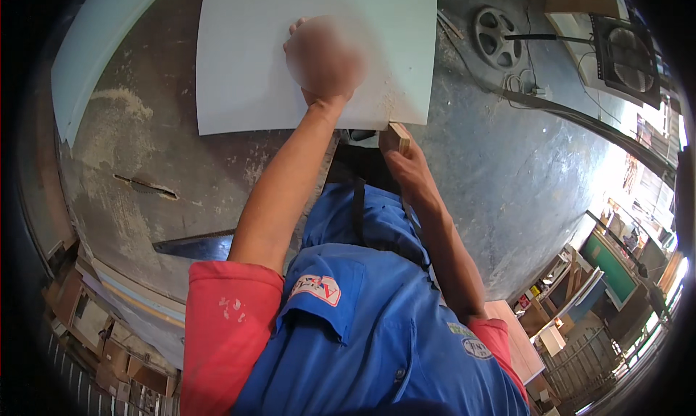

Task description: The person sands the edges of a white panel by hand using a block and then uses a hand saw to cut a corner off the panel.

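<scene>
A large pale white board (pixel 246 61) lies in front of me. My left hand (pixel 324 57) is over the middle of it, seemingly against its surface. That hand is blurred, so its fingers and anything under them cannot be made out. At the board's near right edge, my right hand (pixel 407 162) is closed round a flat wooden piece (pixel 399 138) with a pale edge. Whatever it joins below the board is hidden. Fine sawdust (pixel 391 101) is scattered on the board just beyond this wooden piece.
A handsaw (pixel 196 246) lies on the stained grey floor (pixel 109 155) at left, near a dark narrow slot or strip (pixel 145 187). Another pale panel (pixel 98 46) stands far left. At far right are a spoked wheel (pixel 497 38), cables and a black-framed fan (pixel 627 57).
</scene>
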A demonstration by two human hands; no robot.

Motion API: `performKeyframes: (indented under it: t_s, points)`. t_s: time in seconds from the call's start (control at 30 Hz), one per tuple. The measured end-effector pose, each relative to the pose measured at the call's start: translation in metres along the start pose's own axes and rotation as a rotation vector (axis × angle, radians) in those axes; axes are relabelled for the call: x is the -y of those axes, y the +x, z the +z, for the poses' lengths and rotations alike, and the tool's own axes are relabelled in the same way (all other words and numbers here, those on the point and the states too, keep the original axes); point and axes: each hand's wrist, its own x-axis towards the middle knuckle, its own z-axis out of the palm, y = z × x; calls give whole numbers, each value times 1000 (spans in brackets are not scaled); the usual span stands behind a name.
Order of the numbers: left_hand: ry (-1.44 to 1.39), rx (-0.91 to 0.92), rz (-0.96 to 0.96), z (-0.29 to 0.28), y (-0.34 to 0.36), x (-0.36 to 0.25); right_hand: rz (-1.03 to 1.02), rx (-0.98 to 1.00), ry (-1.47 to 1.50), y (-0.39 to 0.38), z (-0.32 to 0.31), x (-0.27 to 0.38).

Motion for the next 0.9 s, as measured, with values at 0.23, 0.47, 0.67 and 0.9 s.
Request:
performKeyframes:
  t_s: [0.23, 0.47, 0.67, 0.9]
  points:
    - [23, -22, 26, 1, 0, -2, 2, 5, -5, 7, -1, -11]
    - [-14, -8, 56, 1, 2, -12, 28, 247, 8, 33, -47, -51]
    - [-173, 167, 509, 4, -54, -11, -79, 12, 113, -38, -55, -95]
    - [-708, 582, 678, -29, -162, -20, 148, -274, 199, -91, -110, -147]
